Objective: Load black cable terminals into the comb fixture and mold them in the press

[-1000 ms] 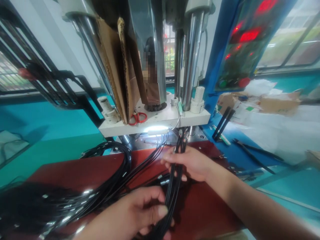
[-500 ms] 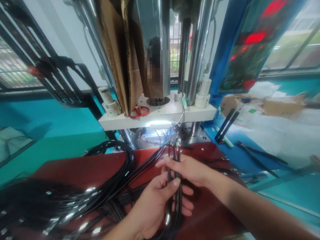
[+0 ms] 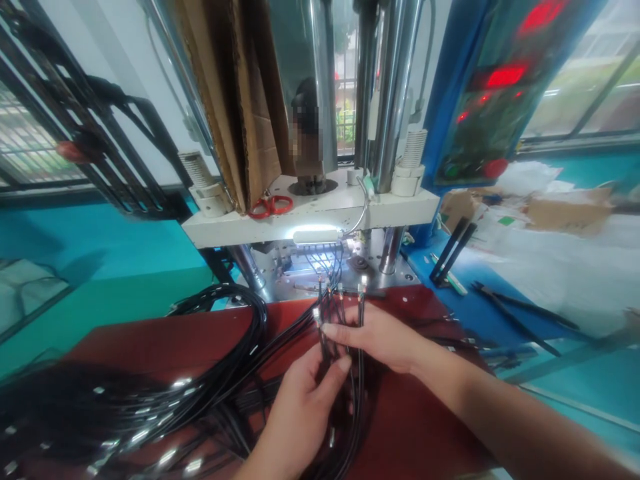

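Several black cables [image 3: 358, 387] with small metal connector ends stand up between my two hands above the red-brown work surface [image 3: 400, 407]. My left hand [image 3: 307, 393] is closed around the cables from the left, its thumb pressed along them. Just above it, my right hand [image 3: 373, 333] pinches the cables near their tips, with thumb and fingers bent round them. The connector ends [image 3: 363, 285] fan apart over my fingers. Other thin cables [image 3: 295, 327] run behind my hands into the lit press bed [image 3: 315, 261].
A white press plate [image 3: 310, 217] carries red-handled scissors [image 3: 271, 207] and cardboard [image 3: 245, 100]. A large bundle of black cables [image 3: 165, 393] lies at the left. Black tongs [image 3: 517, 310] rest on the blue surface at the right, beside a lit control panel [image 3: 490, 100].
The press plate shows slightly higher in the view. The cable tips have spread apart, with one now tilted left by my right thumb. Both hands still hold the cables.
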Tool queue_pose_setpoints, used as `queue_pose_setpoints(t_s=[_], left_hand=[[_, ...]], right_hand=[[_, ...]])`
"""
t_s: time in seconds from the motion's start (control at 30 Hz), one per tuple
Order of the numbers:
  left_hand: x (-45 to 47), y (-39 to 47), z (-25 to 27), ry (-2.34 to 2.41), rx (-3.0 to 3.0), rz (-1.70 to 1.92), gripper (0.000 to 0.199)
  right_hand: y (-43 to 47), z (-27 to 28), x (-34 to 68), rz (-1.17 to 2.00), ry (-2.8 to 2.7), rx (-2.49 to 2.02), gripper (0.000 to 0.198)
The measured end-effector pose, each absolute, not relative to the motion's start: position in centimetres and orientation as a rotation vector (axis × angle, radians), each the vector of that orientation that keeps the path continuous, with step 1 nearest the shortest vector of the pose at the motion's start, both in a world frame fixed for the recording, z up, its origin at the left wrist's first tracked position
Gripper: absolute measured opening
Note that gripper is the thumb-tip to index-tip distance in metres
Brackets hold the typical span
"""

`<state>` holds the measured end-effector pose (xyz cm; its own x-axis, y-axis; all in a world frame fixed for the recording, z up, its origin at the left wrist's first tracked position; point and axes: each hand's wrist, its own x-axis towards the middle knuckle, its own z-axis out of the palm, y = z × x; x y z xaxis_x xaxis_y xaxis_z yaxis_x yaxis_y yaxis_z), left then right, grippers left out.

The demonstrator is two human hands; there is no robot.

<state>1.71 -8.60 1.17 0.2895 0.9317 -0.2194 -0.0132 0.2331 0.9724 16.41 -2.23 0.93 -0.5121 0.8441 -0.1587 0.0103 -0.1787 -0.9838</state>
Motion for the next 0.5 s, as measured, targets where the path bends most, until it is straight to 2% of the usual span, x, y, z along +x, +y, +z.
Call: queue_pose_setpoints(t_s=[0.3,0.5], left_hand=[[1.16,-7.83,1.07,1.084,1.321,0.782,0.02],[0.83,-7.82,1.07,1.007,1.148,0.734,0.023]], right_hand=[[-2.28,1.46,16.39,1.796,-1.355,-1.033,0.032],[-1.78,1.06,16.6,1.835,-1.279,-0.945,0.034]])
